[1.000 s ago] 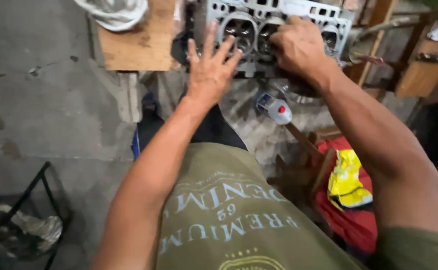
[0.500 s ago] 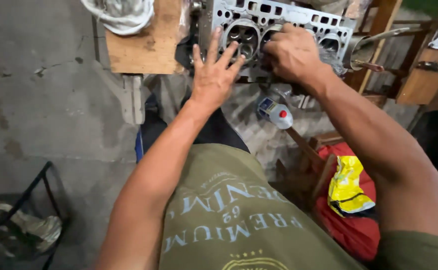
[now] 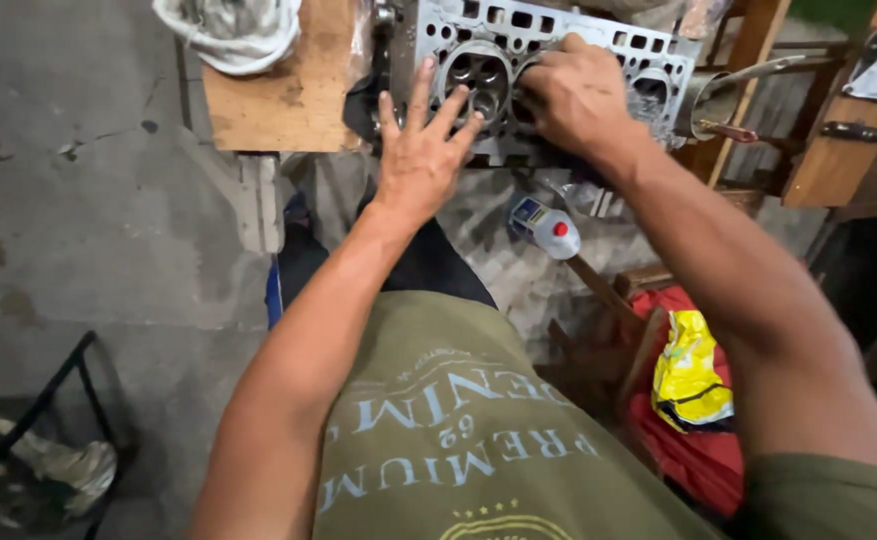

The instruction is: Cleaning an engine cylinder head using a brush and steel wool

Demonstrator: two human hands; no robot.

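A big grey concrete floor (image 3: pixel 79 220) fills the left side. At the top sits a metal engine cylinder head (image 3: pixel 559 50) with round holes in it, and its top edge is cut off by the picture. It lies beside a wooden board (image 3: pixel 289 100), which holds a white cloth bundle (image 3: pixel 229 30) that is also cut off. The left hand (image 3: pixel 421 160) lies flat on the near edge of the engine part with its fingers spread wide, gripping nothing. The right hand (image 3: pixel 579 100) is curled up over the middle holes, and it hides whatever is under it, so I cannot tell if it holds something. Lower down are a red cloth (image 3: pixel 699 460), a yellow bag (image 3: pixel 694 375), and a small clear bottle (image 3: pixel 547 225) with a red cap. A dark wire frame (image 3: pixel 54 400) in the corner is hard to make out.
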